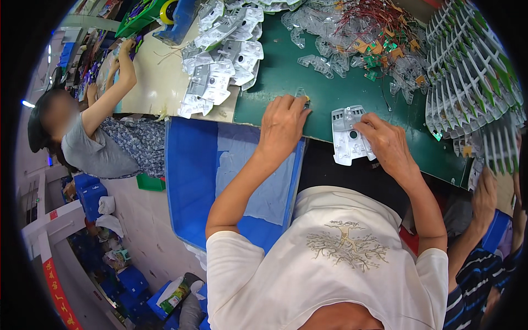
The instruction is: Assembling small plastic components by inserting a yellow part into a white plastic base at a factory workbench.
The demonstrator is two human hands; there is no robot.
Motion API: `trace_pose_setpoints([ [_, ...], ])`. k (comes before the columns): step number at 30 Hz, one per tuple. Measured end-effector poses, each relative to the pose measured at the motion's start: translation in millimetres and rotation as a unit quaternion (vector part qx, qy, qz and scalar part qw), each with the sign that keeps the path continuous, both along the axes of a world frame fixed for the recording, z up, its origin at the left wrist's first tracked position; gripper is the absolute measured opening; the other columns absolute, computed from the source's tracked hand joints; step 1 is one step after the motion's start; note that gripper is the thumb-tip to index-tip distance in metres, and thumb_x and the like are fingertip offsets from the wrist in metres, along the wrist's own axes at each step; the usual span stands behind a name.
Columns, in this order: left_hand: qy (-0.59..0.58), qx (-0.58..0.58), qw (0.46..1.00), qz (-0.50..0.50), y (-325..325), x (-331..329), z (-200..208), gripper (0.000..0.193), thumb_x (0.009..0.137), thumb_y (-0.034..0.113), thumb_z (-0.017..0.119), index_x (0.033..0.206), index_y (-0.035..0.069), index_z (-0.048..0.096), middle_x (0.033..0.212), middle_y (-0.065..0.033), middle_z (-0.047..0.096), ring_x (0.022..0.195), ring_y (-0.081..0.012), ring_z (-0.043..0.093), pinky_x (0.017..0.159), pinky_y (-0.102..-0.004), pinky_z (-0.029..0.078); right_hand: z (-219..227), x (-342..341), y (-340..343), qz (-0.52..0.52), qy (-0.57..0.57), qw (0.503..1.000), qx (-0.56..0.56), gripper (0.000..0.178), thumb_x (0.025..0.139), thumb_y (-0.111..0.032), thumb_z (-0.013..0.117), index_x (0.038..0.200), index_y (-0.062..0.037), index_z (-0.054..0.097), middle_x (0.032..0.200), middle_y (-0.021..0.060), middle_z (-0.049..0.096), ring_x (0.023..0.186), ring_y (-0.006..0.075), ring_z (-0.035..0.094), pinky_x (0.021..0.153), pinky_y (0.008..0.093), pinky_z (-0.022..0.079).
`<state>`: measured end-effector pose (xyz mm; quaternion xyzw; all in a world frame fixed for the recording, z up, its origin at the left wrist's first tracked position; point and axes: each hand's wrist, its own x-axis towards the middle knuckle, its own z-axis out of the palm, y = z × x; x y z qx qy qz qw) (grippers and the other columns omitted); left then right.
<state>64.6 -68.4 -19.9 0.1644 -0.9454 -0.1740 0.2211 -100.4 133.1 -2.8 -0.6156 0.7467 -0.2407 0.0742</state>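
My right hand (386, 142) grips the side of a white plastic housing (343, 144), thumb and fingers closed on it. The housing has a round dark hole and a row of small slots, and it hangs just over the front edge of the green table (269, 77). To its left, my left hand (281, 125) is at the table edge with fingers curled together. A small clear plastic part (300, 92) shows at its fingertips, mostly hidden by them; a bit of yellow is beside it.
White housings (223, 66) lie heaped at the far left. Beyond my hands are clear plastic parts (324, 33) and red wires with small boards (379, 33). Stacked grey-green parts (467, 71) stand at right. A blue bin (190, 170) is below the table. Co-workers are on both sides.
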Motion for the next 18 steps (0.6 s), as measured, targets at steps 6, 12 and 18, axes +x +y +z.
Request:
trace_pose_setpoints([
  [6, 0.051, 0.136, 0.985, -0.094, 18, 6, 7, 0.022, 0.083, -0.003, 0.070, 0.104, -0.001, 0.066, 0.101, -0.0153, 0.068, 0.094, -0.0343, 0.065, 0.080, -0.0399, 0.053, 2, -4, -3, 0.030, 0.019, 0.999, -0.013, 0.026, 0.076, 0.005, 0.062, 0.101, -0.0025, 0.067, 0.094, 0.0085, 0.061, 0.080, 0.0276, 0.067, 0.061, 0.0408, 0.052],
  [12, 0.115, 0.035, 0.975, -0.187, 36, -21, -1, 0.029, 0.074, -0.005, 0.067, 0.102, -0.001, 0.068, 0.106, -0.0142, 0.066, 0.098, -0.0326, 0.066, 0.084, -0.0407, 0.055, -4, -7, -5, 0.039, 0.028, 0.998, -0.039, 0.024, 0.076, 0.003, 0.063, 0.099, -0.0031, 0.065, 0.091, 0.0077, 0.061, 0.079, 0.0270, 0.067, 0.060, 0.0392, 0.053],
  [18, 0.065, 0.004, 0.974, -0.216, 40, -28, -5, 0.027, 0.074, -0.001, 0.068, 0.101, -0.002, 0.070, 0.106, -0.0138, 0.067, 0.098, -0.0304, 0.067, 0.086, -0.0398, 0.053, -11, -8, -2, 0.017, -0.006, 0.997, -0.068, 0.018, 0.079, 0.000, 0.065, 0.096, -0.0038, 0.063, 0.085, 0.0092, 0.061, 0.074, 0.0298, 0.067, 0.058, 0.0398, 0.052],
])
